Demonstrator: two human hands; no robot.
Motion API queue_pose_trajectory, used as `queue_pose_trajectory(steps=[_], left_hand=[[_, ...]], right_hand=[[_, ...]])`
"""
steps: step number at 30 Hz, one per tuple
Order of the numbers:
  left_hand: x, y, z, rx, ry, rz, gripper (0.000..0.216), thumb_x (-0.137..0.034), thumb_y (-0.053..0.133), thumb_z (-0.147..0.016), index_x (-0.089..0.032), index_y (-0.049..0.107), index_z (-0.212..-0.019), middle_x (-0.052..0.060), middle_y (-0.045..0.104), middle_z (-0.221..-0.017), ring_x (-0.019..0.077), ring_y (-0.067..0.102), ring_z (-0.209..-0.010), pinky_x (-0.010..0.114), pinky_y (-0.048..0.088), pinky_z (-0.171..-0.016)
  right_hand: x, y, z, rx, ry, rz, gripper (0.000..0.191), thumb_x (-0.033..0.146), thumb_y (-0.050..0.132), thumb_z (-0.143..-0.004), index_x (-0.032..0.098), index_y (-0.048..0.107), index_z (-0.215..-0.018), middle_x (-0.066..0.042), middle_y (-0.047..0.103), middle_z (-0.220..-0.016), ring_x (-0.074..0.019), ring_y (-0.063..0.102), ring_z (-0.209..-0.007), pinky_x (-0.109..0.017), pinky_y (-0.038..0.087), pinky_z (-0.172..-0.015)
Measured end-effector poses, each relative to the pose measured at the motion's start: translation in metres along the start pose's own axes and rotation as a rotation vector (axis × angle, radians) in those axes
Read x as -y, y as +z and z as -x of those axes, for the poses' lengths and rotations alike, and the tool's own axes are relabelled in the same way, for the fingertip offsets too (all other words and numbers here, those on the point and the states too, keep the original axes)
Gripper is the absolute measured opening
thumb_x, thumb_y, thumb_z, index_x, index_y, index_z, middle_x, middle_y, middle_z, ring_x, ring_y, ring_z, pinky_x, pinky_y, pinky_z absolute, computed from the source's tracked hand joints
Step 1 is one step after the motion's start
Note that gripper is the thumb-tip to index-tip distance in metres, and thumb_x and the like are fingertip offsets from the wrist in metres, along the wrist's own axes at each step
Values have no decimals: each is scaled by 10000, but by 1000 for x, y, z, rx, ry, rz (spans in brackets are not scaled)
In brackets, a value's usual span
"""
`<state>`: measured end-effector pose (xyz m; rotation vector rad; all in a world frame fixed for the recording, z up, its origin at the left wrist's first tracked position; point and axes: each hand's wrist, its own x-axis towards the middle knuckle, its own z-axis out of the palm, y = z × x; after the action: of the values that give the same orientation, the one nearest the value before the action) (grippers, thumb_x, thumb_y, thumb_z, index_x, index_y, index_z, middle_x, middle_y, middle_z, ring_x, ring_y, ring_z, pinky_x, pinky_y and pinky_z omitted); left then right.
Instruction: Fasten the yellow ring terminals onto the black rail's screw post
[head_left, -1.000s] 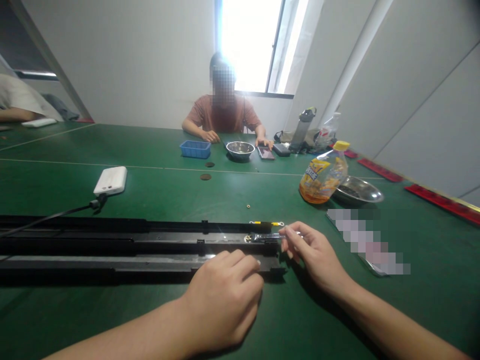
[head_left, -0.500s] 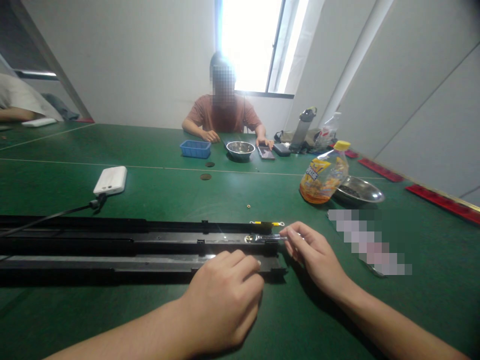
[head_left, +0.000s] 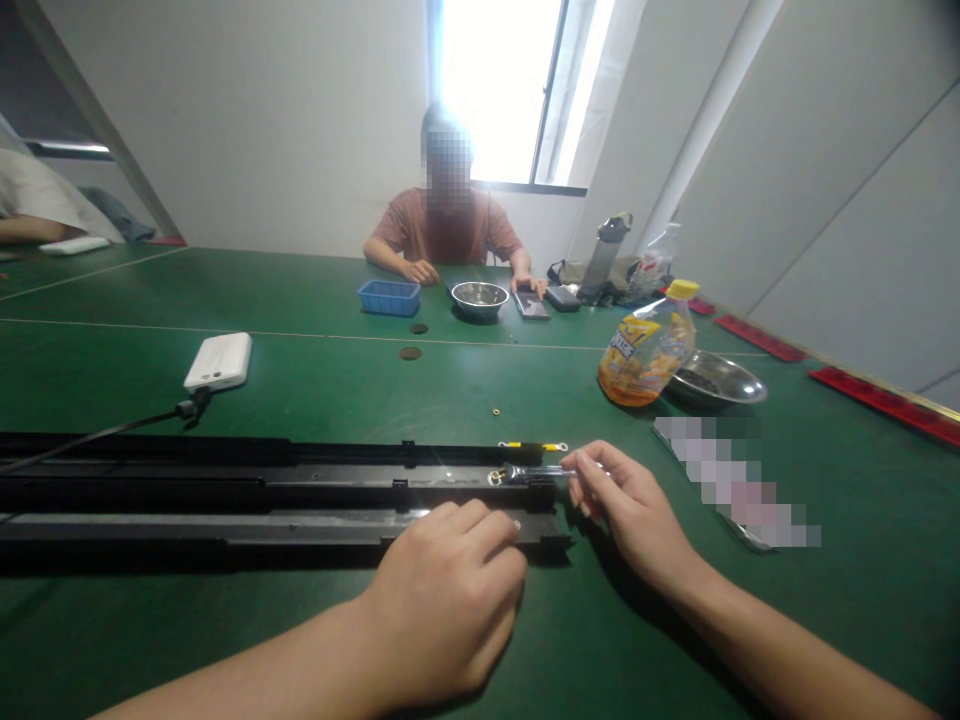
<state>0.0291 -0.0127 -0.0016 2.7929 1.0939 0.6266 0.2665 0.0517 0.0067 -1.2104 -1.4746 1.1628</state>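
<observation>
Long black channel rails (head_left: 330, 477) lie side by side across the table. My right hand (head_left: 626, 495) pinches the handle end of a slim metal wrench (head_left: 536, 473). The wrench lies along the middle rail, its head at a small brass-coloured nut (head_left: 496, 477) near the rail's right end. My left hand (head_left: 454, 595) is closed over the front rail, its fingertips hidden; whether it grips the rail or a small part I cannot make out. A yellow-sleeved wire with ring ends (head_left: 534, 446) rests on the back rail. Behind it sits a loose brass ring (head_left: 496, 412).
A white power bank (head_left: 219, 361) with a black cable is at left. To the right are an orange-filled bottle (head_left: 646, 345), a metal bowl (head_left: 724, 380) and a blurred packet (head_left: 735, 485). Across the table sits a person (head_left: 450, 235) behind a blue tray (head_left: 390, 298) and another bowl (head_left: 480, 300).
The wrench head has tilted slightly at the nut, with my right hand still pinching its handle. My left hand stays in place; the view has shifted a little.
</observation>
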Motion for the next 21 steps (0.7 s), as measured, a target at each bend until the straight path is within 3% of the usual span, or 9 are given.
queue_pose_trajectory(steps=[21], left_hand=[[0, 0, 0, -7, 16, -17, 74, -244, 590, -964, -209, 649, -992, 75, 674, -1087, 254, 574, -900, 422, 489, -735]], right_hand=[[2, 2, 0, 46, 4, -1, 465, 656, 693, -953, 197, 688, -880, 17, 604, -656, -136, 496, -562, -267, 391, -537]])
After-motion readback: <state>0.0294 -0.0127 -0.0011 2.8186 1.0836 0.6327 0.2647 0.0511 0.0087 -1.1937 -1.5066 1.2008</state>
